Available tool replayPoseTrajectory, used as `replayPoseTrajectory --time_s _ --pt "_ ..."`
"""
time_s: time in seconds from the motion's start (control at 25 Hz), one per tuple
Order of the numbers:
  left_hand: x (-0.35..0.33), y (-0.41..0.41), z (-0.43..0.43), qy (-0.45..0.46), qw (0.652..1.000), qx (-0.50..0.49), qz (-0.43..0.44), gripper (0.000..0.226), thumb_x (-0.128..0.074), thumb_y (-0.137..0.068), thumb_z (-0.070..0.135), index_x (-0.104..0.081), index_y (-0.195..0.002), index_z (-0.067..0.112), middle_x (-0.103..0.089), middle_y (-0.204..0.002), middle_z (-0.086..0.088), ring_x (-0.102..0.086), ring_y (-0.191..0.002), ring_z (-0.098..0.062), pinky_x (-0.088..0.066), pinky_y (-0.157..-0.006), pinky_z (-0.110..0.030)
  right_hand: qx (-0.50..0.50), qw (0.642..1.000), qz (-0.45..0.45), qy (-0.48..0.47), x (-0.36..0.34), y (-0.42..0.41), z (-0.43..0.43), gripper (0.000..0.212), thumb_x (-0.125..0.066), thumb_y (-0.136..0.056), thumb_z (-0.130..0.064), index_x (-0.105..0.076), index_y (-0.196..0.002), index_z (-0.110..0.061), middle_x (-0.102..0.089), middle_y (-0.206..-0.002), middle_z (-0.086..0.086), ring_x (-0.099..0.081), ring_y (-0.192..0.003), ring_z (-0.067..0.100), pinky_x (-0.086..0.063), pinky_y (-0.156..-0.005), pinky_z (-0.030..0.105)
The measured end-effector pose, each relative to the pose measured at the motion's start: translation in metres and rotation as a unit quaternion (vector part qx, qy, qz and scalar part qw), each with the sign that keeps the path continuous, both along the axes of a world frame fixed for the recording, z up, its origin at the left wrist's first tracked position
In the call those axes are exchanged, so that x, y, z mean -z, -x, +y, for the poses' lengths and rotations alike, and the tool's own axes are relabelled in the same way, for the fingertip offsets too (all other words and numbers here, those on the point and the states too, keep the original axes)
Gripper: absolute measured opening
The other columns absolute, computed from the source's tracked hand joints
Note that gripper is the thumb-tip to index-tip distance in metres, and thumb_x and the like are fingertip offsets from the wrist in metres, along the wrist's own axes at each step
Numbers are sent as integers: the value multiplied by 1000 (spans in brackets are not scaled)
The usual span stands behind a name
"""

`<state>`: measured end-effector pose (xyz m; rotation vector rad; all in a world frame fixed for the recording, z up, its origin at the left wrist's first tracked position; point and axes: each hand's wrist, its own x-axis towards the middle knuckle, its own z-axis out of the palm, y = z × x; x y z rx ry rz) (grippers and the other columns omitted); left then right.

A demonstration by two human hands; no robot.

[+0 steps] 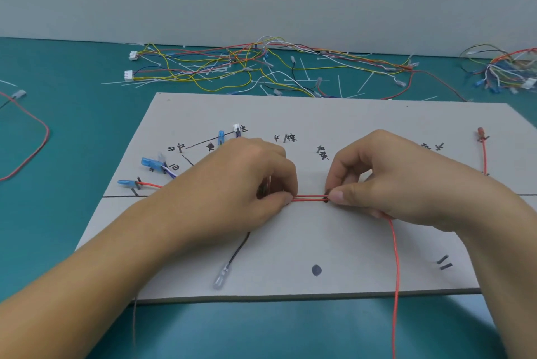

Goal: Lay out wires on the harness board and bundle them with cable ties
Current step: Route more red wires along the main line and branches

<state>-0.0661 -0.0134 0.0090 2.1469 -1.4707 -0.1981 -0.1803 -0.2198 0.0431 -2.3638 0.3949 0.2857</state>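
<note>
One grey harness board (290, 245) lies on the teal desk (72, 126), and both hands work at its middle. Two red wires (308, 198) run side by side between them, left to right. The left hand (247, 184) has its fingers curled down, thumb and fingertips pinching the left end of the pair against the board. The right hand (392, 178) pinches the right end between thumb and forefinger, just beside a small black mark (326, 199). One red strand (395, 271) drops from under the right hand to the board's near edge and past it.

On the left of the board sit three blue terminals (151, 162) and one white connector (236, 127). One black wire (239, 248) comes out from under the left hand and ends in one clear terminal (219, 278). At the far right there is one red terminal (481, 133). Two black pegs (444, 262) stand near right, and one dark round spot (316, 270) sits near centre.

On the far desk lies one large tangle of coloured wires (232, 65). Loose white cable ties (340, 87) are scattered through it, too many to count. A second, smaller tangle (505, 71) lies far right. One red wire loop (37, 143) lies on the left.
</note>
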Motion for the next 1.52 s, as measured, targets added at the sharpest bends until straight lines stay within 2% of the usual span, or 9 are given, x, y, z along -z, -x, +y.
replayPoseTrajectory --time_s 0.16,0.32,0.44,0.6,0.8,1.0,1.12,1.28,1.52 --pt "1 0 -1 9 1000 0 17 9 -71 -89 22 -74 -84 29 -62 -78 12 -61 -76 -8 -49 -67 -24 -28 999 28 -34 -5 5 -7 14 -72 -91 -17 -77 -87 -29 -74 -65 3 -52 -44 5 -38 -43 13" --pt "0 0 -2 12 1000 -10 14 8 -71 -87 24 -73 -81 28 -64 -76 13 -61 -77 -8 -51 -72 -34 -72 996 57 16 -10 11 -19 16 -70 -93 -21 -74 -89 -37 -75 -69 -3 -55 -53 2 -40 -58 23" --pt "0 -1 -2 15 999 -15 25 8 -70 -87 27 -74 -80 28 -66 -76 13 -62 -78 -8 -53 -72 -36 -80 995 59 8 -14 15 -27 16 -67 -96 -23 -73 -87 -36 -71 -64 -3 -52 -54 8 -41 -58 29" --pt "1 0 -1 16 999 -16 44 9 -66 -85 30 -73 -80 29 -66 -77 13 -63 -78 -8 -54 -71 -37 -68 990 35 -115 -16 18 -27 19 -59 -98 -17 -73 -86 -23 -47 -48 -1 -55 -43 22 -49 -49 33" --pt "2 -2 -1 16 998 -19 53 11 -64 -83 33 -73 -79 29 -66 -77 14 -64 -79 -11 -53 -70 -36 -43 987 63 -143 -16 17 -32 13 -62 -97 -19 -74 -93 -17 -33 -47 -1 -25 -35 15 -29 -40 16" --pt "2 -2 -1 14 998 -20 56 11 -64 -83 35 -73 -79 31 -66 -77 14 -64 -79 -10 -54 -69 -36 -30 992 119 -22 -8 14 -35 13 -68 -93 -35 -66 -88 -23 -49 -56 3 -32 -45 23 -28 -48 32" --pt "2 -2 -1 13 999 -19 50 10 -65 -84 34 -72 -79 30 -65 -77 14 -63 -78 -8 -53 -70 -36 -18 996 92 8 -8 12 -33 12 -71 -91 -27 -69 -80 -22 -63 -59 3 -44 -37 17 -32 -41 21" --pt "2 -1 -1 17 999 -17 32 10 -71 -87 26 -71 -78 29 -64 -78 13 -62 -78 -9 -52 -70 -35 10 996 59 71 -11 12 -33 17 -74 -88 -19 -72 -71 -24 -67 -54 0 -54 -35 10 -32 -35 16" --pt "1 -1 -1 24 998 -13 50 13 -73 -88 24 -70 -77 30 -62 -89 12 -63 -77 -10 -52 -69 -37 66 995 32 63 -16 17 -41 21 -83 -82 -16 -62 -77 -12 -69 -55 9 -57 -36 16 -37 -35 21"
